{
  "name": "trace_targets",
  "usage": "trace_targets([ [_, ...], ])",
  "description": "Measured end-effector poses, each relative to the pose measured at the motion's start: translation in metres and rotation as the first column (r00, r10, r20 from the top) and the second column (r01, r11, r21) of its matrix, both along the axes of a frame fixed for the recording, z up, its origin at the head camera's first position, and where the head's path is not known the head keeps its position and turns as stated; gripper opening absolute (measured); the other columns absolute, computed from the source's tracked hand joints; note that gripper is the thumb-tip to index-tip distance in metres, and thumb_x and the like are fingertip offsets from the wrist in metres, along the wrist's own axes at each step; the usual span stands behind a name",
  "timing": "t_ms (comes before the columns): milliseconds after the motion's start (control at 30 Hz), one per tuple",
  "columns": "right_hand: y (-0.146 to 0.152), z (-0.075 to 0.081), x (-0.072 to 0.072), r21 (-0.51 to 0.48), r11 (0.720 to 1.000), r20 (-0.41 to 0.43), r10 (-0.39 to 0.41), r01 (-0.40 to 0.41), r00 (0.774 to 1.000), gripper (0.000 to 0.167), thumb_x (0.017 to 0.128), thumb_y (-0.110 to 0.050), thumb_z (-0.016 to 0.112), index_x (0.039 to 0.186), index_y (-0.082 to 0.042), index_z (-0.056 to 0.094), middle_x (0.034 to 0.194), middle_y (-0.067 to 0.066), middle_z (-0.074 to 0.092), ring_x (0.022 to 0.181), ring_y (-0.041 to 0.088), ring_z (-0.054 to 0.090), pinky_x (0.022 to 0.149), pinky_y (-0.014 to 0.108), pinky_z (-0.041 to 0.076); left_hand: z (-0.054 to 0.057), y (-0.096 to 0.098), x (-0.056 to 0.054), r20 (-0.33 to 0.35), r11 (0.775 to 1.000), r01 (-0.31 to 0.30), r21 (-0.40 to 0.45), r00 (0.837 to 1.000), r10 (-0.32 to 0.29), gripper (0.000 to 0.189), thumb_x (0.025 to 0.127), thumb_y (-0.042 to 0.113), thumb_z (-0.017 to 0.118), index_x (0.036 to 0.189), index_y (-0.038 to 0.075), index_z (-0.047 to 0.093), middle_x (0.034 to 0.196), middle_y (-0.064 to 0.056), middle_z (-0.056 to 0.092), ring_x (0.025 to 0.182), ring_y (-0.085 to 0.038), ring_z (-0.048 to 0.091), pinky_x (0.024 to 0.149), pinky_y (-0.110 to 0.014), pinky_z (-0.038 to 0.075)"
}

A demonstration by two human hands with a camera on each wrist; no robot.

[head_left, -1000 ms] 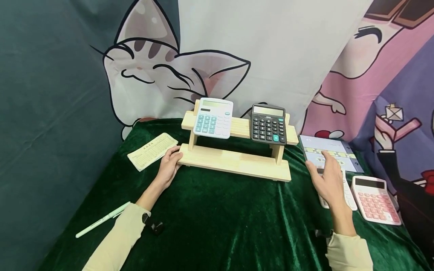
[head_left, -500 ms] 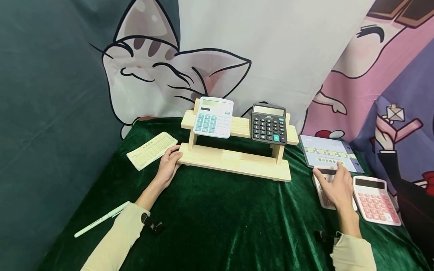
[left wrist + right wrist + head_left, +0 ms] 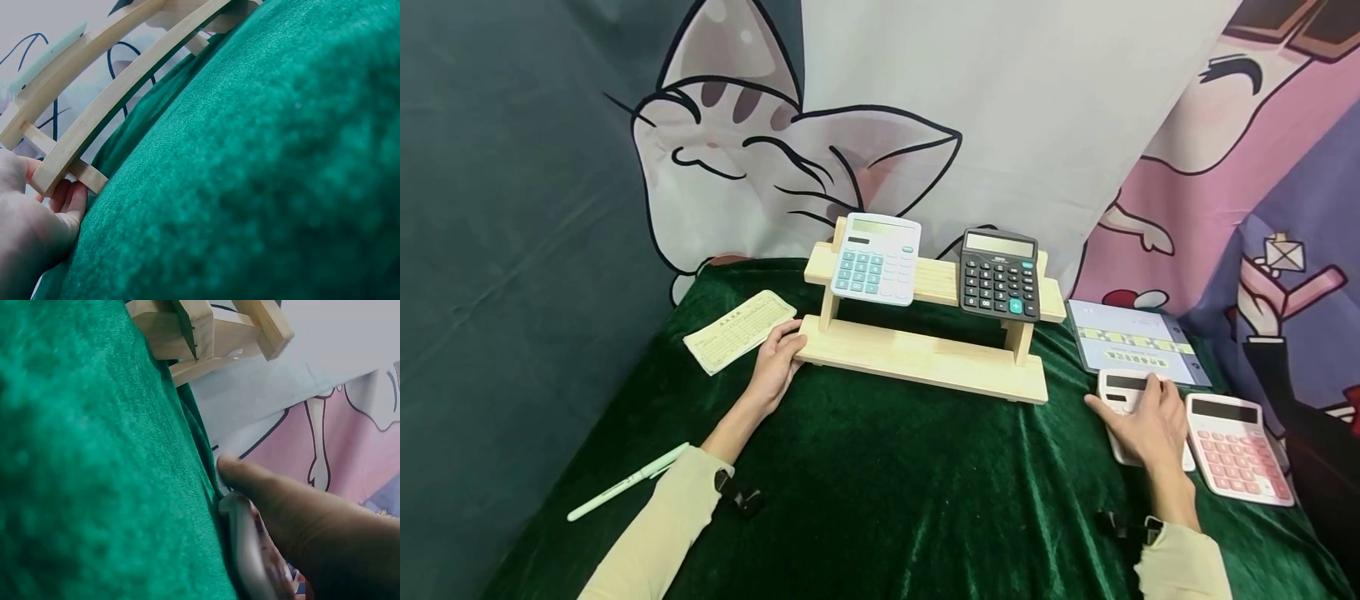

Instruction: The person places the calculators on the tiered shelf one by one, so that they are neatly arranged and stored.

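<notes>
A pale wooden two-tier stand (image 3: 917, 360) has a white calculator with blue keys (image 3: 875, 260) and a black calculator (image 3: 999, 277) leaning on its upper rail. My left hand (image 3: 772, 368) grips the left end of its lower shelf, and in the left wrist view fingers curl beneath the board. On the right, my right hand (image 3: 1153, 425) lies over a white calculator (image 3: 1122, 390) on the cloth, covering most of its keys. The thumb stretches past that calculator's left edge. In the right wrist view the thumb shows beside the calculator's edge (image 3: 245, 540); the other fingers are hidden.
A pink-keyed calculator (image 3: 1237, 450) lies just right of the right hand. Behind it is a pale blue notebook (image 3: 1135, 340). Left of the stand lies a printed form pad (image 3: 740, 332), with a light green pen (image 3: 627, 483) nearer the front. Dark green velvet cloth (image 3: 910, 492) covers the table.
My right hand has drawn back from over the notebook onto the white calculator, its fingers lowering and its thumb swinging out left. The left hand stays on the stand.
</notes>
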State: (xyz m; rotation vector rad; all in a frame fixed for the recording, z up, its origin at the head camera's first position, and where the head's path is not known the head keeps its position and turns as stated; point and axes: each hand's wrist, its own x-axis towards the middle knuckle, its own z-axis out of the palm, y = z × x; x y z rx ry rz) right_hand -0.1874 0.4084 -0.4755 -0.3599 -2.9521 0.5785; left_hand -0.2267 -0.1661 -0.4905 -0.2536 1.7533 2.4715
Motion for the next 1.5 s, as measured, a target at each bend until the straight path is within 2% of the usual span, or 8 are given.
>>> trace_targets([
  [133,0.006,-0.003,0.001,-0.01,1.0,0.024,-0.008,0.008,1.0,0.118,0.086,-0.068,0.059,0.156,0.004,-0.002,0.156,0.042,-0.004,0.141,0.061,0.003,0.111,0.073,0.007,0.001,0.002,-0.001,-0.009,1.0,0.004,0.0,1.0,-0.004,0.049,0.105,0.015,0.048,0.151,0.01,0.032,0.145,-0.016,0.041,0.139,-0.025,0.039,0.118,-0.041,0.031],
  [300,0.007,-0.001,-0.001,-0.003,1.0,0.045,0.004,-0.004,0.999,0.119,0.086,-0.07,0.058,0.157,0.003,-0.003,0.155,0.043,-0.007,0.14,0.063,0.003,0.108,0.075,0.008,0.002,0.002,-0.001,-0.009,1.0,-0.001,-0.001,1.0,0.001,0.049,0.105,0.014,0.048,0.151,0.009,0.032,0.143,-0.015,0.042,0.139,-0.025,0.039,0.118,-0.041,0.031],
  [733,0.005,-0.004,0.0,0.002,1.0,0.049,0.0,0.0,0.999,0.116,0.087,-0.069,0.057,0.157,0.001,-0.003,0.156,0.042,-0.006,0.14,0.064,0.003,0.108,0.075,0.009,0.0,0.0,-0.001,0.001,1.0,-0.003,0.015,1.0,0.003,0.05,0.105,0.013,0.047,0.152,0.009,0.031,0.147,-0.016,0.04,0.141,-0.026,0.037,0.119,-0.041,0.029],
  [967,0.003,-0.003,0.001,-0.001,0.999,0.012,-0.045,0.045,0.999,0.113,0.086,-0.067,0.06,0.158,0.0,0.004,0.154,0.042,0.005,0.137,0.063,0.013,0.103,0.075,0.017,0.002,0.0,0.001,-0.003,1.0,-0.001,0.009,1.0,0.001,0.049,0.105,0.014,0.046,0.152,0.01,0.031,0.148,-0.017,0.039,0.141,-0.026,0.036,0.119,-0.042,0.029],
  [1267,-0.002,0.004,0.001,-0.063,0.995,-0.023,-0.079,0.077,0.997,0.106,0.087,-0.062,0.062,0.159,-0.004,0.009,0.156,0.038,0.009,0.138,0.06,0.017,0.102,0.074,0.02,0.001,0.0,0.001,-0.001,1.0,-0.009,0.0,1.0,0.009,0.048,0.105,0.015,0.047,0.151,0.011,0.033,0.145,-0.014,0.041,0.14,-0.025,0.038,0.119,-0.042,0.03],
  [1500,-0.011,0.02,0.001,-0.209,0.976,0.0,-0.055,0.054,0.998,0.102,0.09,-0.059,0.06,0.161,-0.012,0.004,0.161,0.033,0.001,0.138,0.064,0.014,0.104,0.077,0.018,0.001,0.001,0.001,-0.008,1.0,-0.006,0.007,1.0,0.006,0.05,0.105,0.013,0.046,0.152,0.009,0.03,0.145,-0.016,0.04,0.139,-0.026,0.038,0.118,-0.042,0.031],
])
